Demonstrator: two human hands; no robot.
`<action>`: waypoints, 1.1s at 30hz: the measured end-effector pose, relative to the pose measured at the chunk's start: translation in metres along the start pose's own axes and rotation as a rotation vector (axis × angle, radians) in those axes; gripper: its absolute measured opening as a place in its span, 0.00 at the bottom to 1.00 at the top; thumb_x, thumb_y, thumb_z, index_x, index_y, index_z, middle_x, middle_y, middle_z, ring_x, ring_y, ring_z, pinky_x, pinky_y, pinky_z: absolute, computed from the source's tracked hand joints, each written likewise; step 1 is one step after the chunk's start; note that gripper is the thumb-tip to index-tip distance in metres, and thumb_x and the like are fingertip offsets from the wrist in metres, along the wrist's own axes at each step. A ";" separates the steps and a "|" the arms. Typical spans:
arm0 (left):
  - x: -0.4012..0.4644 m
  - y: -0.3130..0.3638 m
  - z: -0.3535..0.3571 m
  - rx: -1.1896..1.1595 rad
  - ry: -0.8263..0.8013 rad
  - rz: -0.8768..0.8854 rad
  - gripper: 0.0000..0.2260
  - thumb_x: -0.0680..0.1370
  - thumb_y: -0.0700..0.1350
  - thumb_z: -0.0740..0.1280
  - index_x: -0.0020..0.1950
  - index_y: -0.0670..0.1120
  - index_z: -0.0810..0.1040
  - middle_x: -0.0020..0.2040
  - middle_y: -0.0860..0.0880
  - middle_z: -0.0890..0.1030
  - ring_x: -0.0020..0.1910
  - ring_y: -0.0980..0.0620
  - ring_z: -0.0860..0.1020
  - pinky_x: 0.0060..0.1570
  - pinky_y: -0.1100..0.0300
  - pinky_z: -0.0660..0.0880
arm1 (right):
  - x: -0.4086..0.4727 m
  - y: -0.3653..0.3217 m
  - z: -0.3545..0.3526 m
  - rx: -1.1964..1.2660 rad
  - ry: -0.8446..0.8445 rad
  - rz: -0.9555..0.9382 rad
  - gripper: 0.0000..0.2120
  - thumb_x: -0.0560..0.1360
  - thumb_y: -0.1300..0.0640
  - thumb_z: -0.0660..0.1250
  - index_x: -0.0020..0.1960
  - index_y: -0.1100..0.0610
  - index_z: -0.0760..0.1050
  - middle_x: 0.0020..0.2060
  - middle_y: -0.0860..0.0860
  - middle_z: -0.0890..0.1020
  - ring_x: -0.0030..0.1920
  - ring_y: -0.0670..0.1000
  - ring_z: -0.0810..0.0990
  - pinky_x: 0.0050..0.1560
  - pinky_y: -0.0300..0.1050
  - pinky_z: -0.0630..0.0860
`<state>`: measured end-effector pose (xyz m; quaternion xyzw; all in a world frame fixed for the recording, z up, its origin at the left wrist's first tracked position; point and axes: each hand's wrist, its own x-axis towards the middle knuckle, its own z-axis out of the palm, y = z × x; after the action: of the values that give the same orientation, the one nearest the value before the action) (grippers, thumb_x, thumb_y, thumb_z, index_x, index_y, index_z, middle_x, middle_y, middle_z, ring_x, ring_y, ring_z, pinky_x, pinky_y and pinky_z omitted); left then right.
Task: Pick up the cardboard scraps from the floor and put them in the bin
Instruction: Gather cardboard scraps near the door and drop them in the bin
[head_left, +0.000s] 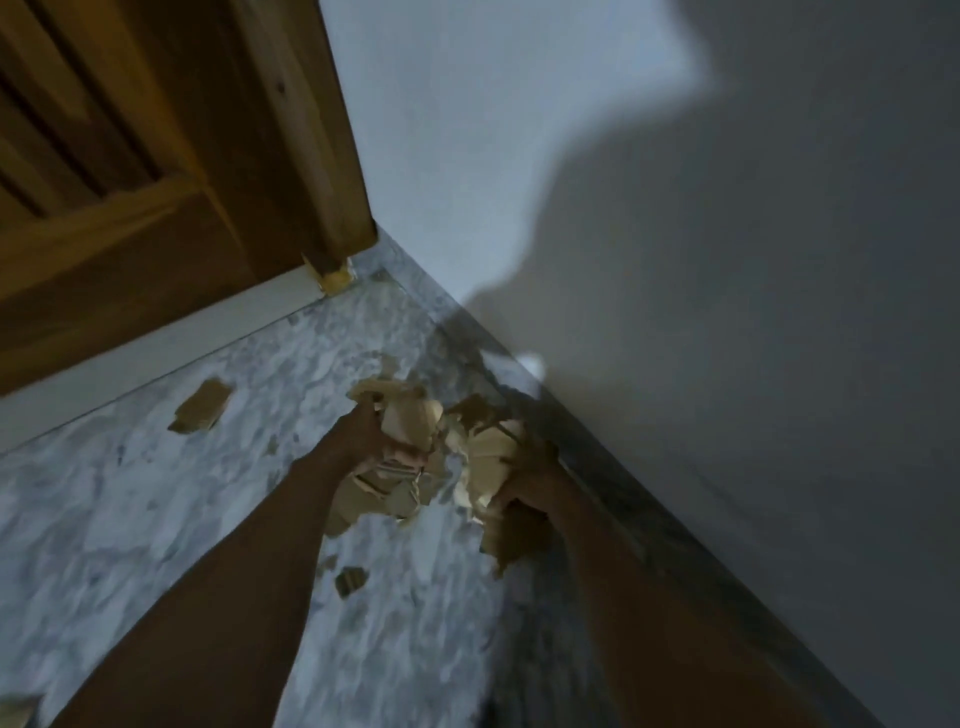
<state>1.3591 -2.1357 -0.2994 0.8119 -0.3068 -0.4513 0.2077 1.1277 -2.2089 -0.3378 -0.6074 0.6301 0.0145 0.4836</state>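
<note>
While both bare forearms reach up from the bottom edge of the frame, the two hands meet at centre around one bundle of cardboard scraps (415, 447). At the lower left corner, a pale fragment (18, 709) shows partly cut off by the frame edge. Slightly above, between the forearms, a small brown piece (350, 580) lies alone on the marbled grey-and-white floor (130, 519). The left hand (371, 434), left of centre, is curled around the left part of the bundle, fingers wrapped over several torn pieces. The right hand (524, 486), right of centre, is clenched on the right part of the bundle, with brown pieces hanging below its wrist. The bundle is blurred, so individual pieces within it cannot be counted, and whether its underside touches the floor cannot be told. Left of the hands, well apart from them, a larger flat scrap (202, 408) rests on the floor. Just beyond the bundle, a small shred (387, 365) lies near the wall. A white wall (727, 260) fills the right and upper centre of the frame, carrying a large soft shadow. At the upper left stands a wooden door (130, 182), with a white strip (156, 353) along its foot. No bin appears in view.
</note>
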 end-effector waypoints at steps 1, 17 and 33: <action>0.021 0.001 0.003 0.019 -0.007 0.038 0.65 0.42 0.62 0.85 0.74 0.48 0.61 0.65 0.49 0.78 0.61 0.46 0.78 0.60 0.48 0.77 | 0.006 0.004 0.010 -0.025 0.022 0.053 0.40 0.76 0.45 0.66 0.80 0.54 0.48 0.72 0.59 0.68 0.69 0.61 0.70 0.70 0.60 0.65; 0.067 0.063 0.083 0.331 -0.021 0.120 0.50 0.60 0.57 0.83 0.75 0.39 0.64 0.70 0.39 0.68 0.64 0.41 0.73 0.47 0.56 0.75 | 0.013 0.015 0.007 -0.030 0.062 0.204 0.54 0.57 0.56 0.82 0.76 0.56 0.56 0.66 0.55 0.75 0.66 0.59 0.74 0.62 0.55 0.76; -0.041 -0.086 -0.056 0.300 -0.027 -0.202 0.51 0.50 0.64 0.82 0.67 0.50 0.65 0.58 0.49 0.76 0.55 0.46 0.77 0.55 0.46 0.78 | 0.033 -0.140 0.038 -0.276 -0.265 -0.305 0.44 0.60 0.67 0.79 0.72 0.61 0.64 0.62 0.53 0.75 0.62 0.55 0.75 0.45 0.41 0.74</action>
<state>1.4173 -2.0419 -0.2991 0.8543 -0.2901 -0.4300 0.0336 1.2662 -2.2476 -0.2990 -0.7486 0.4544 0.1069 0.4709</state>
